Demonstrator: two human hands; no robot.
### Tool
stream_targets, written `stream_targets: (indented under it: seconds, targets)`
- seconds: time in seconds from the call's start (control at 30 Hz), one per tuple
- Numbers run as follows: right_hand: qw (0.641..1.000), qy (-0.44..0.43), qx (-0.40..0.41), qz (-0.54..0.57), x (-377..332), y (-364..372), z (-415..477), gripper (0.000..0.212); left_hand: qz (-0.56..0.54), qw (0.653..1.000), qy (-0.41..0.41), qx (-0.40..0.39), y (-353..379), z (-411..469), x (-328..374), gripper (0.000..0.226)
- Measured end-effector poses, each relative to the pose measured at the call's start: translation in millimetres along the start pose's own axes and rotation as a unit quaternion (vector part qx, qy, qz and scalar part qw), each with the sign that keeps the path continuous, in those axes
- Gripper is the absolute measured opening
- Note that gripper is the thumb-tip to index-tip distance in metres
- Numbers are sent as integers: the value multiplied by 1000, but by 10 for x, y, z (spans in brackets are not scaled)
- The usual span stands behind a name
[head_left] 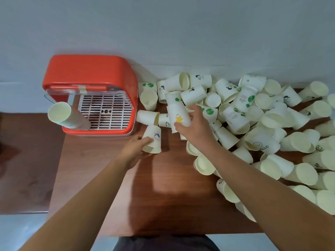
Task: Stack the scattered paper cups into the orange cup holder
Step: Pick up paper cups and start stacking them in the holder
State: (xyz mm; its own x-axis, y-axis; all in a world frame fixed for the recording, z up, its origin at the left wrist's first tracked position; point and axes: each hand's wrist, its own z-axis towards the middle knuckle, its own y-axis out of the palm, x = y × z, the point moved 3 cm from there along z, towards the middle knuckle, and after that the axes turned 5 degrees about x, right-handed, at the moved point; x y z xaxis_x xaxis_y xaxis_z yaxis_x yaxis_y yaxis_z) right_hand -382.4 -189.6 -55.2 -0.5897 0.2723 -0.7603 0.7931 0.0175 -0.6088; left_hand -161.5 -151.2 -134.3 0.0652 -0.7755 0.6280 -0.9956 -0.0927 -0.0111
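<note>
The orange cup holder (88, 73) stands at the table's far left, its white grid tray showing inside. A stack of nested paper cups (67, 116) leans out of its front left corner. My left hand (135, 146) grips an upside-down cup with a blue round logo (153, 139), which sits over another cup on the table. My right hand (194, 126) holds an upside-down cup with a yellow star (178, 115), lifted at the left edge of the pile. Scattered paper cups (253, 124) cover the right half of the table.
The brown wooden table (163, 196) has bare surface in front of me and between my arms. A pale wall (163, 33) runs behind the table. Lower brown flooring (27, 160) lies to the left of the table edge.
</note>
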Motion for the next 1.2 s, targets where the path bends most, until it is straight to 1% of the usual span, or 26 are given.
stream_targets:
  seconds: [0.1, 0.17, 0.3, 0.37, 0.43, 0.5, 0.6, 0.67, 0.77, 0.8, 0.83, 0.93, 1.0, 1.1, 1.13, 1.2]
  targets:
    - [999, 12, -18, 43, -155, 126, -99, 74, -46, 999, 18, -12, -364, -171, 19, 48]
    - [999, 7, -32, 40, -294, 255, -168, 72, -66, 997, 36, -9, -612, -289, 51, 51]
    - [997, -30, -56, 54, -685, 552, -282, 59, -54, 997, 58, 0, -1126, -546, 150, 45]
    - [994, -37, -81, 59, -894, 717, -322, 57, -51, 996, 77, 16, -1392, -662, 219, 52]
    - [992, -39, -97, 65, -1097, 866, -357, 55, -49, 990, 118, 60, -1677, -763, 304, 57]
    - [991, -47, -100, 74, -1272, 997, -390, 55, -29, 977, 175, 120, -1962, -889, 413, 56]
    - [990, -51, -101, 89, -1442, 1162, -461, 50, 3, 943, 261, 205, -2329, -1056, 601, 51]
    - [990, -46, -102, 88, -1496, 1258, -516, 51, 17, 919, 305, 250, -2524, -1101, 752, 53]
    - [992, -34, -101, 69, -1539, 1354, -600, 53, 72, 889, 330, 309, -2717, -1030, 931, 72]
    - [992, -31, -100, 65, -1549, 1377, -624, 52, 90, 883, 329, 322, -2751, -978, 973, 75]
    - [993, -28, -97, 63, -1557, 1396, -647, 49, 111, 878, 329, 330, -2765, -918, 1015, 72]
    - [995, -23, -73, 61, -1576, 1430, -711, 45, 225, 846, 360, 322, -2716, -730, 1149, 65]
    - [996, -24, -61, 54, -1567, 1452, -738, 46, 299, 827, 372, 298, -2671, -602, 1207, 66]
    - [997, -43, -45, 35, -1529, 1469, -753, 51, 372, 803, 390, 255, -2596, -461, 1240, 65]
    - [998, -49, -38, 31, -1525, 1467, -762, 55, 388, 799, 392, 241, -2576, -407, 1234, 66]
    - [998, -52, -20, 21, -1518, 1465, -767, 66, 411, 802, 378, 211, -2561, -280, 1188, 68]
